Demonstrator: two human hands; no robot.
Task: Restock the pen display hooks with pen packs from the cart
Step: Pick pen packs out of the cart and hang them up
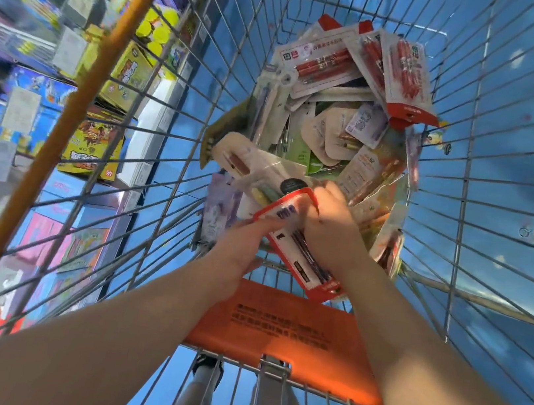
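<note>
I look down into a wire shopping cart (185, 93) whose bottom holds a heap of pen packs (334, 115), many on white and red cards. Both my hands are low in the cart, at the near end of the heap. My right hand (331, 226) grips the top of a red-edged pen pack (299, 252) with dark pens, fingers curled over its upper edge. My left hand (245, 247) touches the same pack from the left with an outstretched finger, thumb spread below. The display hooks are out of view.
The cart's orange flap (290, 337) lies below my wrists, and its orange handle bar (74, 111) runs up the left. Shelves with coloured boxes (94, 145) stand left of the cart. Blue floor shows through the wires, with my legs (205, 397) below.
</note>
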